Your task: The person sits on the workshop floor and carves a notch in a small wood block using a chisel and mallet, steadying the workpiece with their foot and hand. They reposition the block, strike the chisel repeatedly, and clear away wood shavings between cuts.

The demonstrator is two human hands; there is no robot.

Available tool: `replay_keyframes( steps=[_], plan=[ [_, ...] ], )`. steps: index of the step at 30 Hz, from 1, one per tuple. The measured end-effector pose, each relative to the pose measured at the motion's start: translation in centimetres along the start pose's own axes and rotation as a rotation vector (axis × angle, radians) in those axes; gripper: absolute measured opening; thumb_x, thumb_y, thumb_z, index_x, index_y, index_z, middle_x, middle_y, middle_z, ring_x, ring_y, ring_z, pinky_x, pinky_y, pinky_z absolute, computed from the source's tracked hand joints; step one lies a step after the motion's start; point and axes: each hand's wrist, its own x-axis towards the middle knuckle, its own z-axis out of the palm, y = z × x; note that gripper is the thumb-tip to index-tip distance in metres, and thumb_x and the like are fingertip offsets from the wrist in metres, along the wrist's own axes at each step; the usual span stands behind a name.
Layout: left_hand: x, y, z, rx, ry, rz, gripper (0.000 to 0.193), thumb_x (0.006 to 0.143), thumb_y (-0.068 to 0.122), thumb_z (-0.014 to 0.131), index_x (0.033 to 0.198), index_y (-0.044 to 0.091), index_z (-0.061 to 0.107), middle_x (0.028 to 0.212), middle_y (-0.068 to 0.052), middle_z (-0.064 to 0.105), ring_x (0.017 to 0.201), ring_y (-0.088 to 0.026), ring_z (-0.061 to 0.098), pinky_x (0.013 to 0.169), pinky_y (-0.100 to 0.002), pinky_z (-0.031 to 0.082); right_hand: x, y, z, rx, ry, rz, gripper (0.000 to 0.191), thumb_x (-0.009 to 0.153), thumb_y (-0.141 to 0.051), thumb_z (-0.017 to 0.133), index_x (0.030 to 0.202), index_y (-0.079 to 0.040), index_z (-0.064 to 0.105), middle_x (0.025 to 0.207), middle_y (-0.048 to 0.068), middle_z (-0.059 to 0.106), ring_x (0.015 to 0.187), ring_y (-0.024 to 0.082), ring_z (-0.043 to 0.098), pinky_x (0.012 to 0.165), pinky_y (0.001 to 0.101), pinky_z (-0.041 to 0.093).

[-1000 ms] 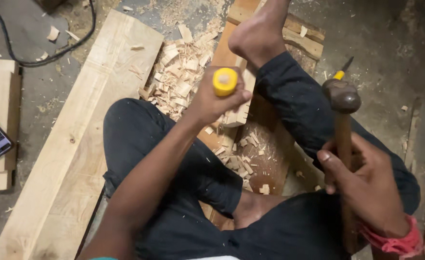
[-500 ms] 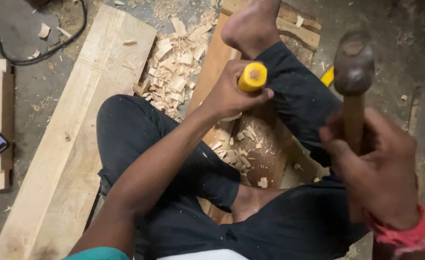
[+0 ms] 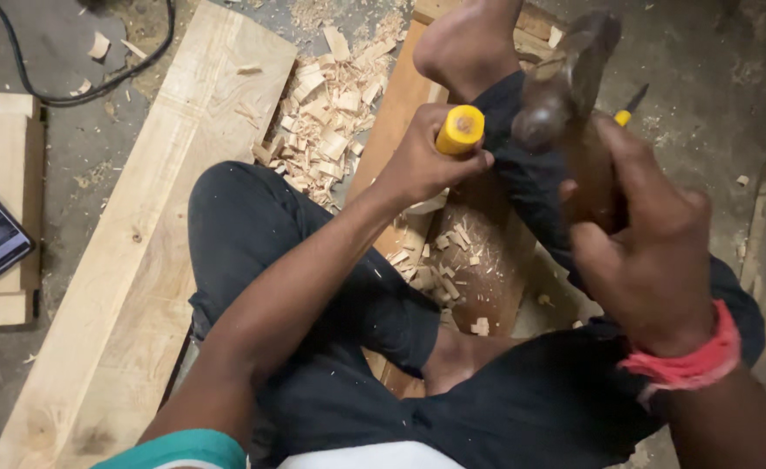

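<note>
A long pale wooden plank (image 3: 148, 252) lies on the grey concrete floor (image 3: 27, 61) beside the seated person's dark-trousered leg. A narrower reddish-brown wooden board (image 3: 478, 260) runs under the legs, pinned by a bare foot (image 3: 465, 39) at its far end. The right hand (image 3: 652, 252) clenches the wooden handle of a steel-headed hammer (image 3: 565, 78), its head just beside the yellow-handled chisel (image 3: 459, 130), which the left hand (image 3: 422, 165) grips upright over the board. Pale wood chips (image 3: 331, 104) litter the floor and board.
</note>
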Motion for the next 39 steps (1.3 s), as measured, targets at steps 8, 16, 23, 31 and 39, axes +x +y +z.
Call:
replay_keyframes(
  steps=[8,16,23,31,39],
  plan=[
    [-0.3,-0.7,0.2,0.135,0.110,0.245,0.032,0.075,0.010,0.083,0.099,0.001,0.064,0.095,-0.001,0.061,0.090,-0.010,0.060,0.082,-0.029,0.050,1.5,-1.1,0.6,0.033,-0.058,-0.320,0.063,0.076,-0.004,0.064,0.137,-0.001,0.053,0.107,0.027,0.067,0.084,0.040,0.069,0.074,0.0477,0.055],
    [-0.8,-1.9,-0.1,0.032,0.039,0.038,0.022,0.079,0.012,0.084,0.088,0.005,0.065,0.083,0.003,0.065,0.080,-0.009,0.062,0.077,-0.027,0.052,1.6,0.0,3.0,-0.215,-0.109,-0.042,0.044,0.090,-0.008,0.069,0.132,-0.002,0.057,0.078,0.022,0.065,0.070,0.040,0.066,0.063,0.0514,0.048],
    [-1.2,-2.1,0.2,-0.039,0.069,0.015,0.020,0.076,0.007,0.080,0.090,0.004,0.065,0.084,0.003,0.065,0.080,-0.008,0.061,0.077,-0.027,0.052,-0.4,3.2,0.4,-0.023,-0.168,0.144,0.030,0.092,-0.009,0.066,0.120,-0.004,0.061,0.069,0.021,0.060,0.064,0.038,0.059,0.060,0.0495,0.047],
    [-1.2,-2.5,-0.9,0.074,-0.020,0.044,0.023,0.072,0.005,0.079,0.091,0.004,0.065,0.083,0.001,0.067,0.078,-0.008,0.063,0.074,-0.027,0.054,2.6,-0.1,3.8,-0.212,-0.232,-0.081,0.042,0.081,-0.010,0.072,0.116,0.001,0.053,0.073,0.025,0.062,0.071,0.050,0.061,0.065,0.0566,0.047],
    [-1.7,-4.0,-0.7,-0.109,0.010,-0.069,0.020,0.080,0.004,0.081,0.088,0.004,0.063,0.081,0.002,0.066,0.079,-0.009,0.067,0.074,-0.029,0.056,-0.2,2.1,0.3,0.060,0.132,-0.030,0.018,0.094,0.000,0.061,0.112,0.002,0.063,0.083,0.021,0.055,0.072,0.035,0.058,0.069,0.0432,0.046]
  ],
)
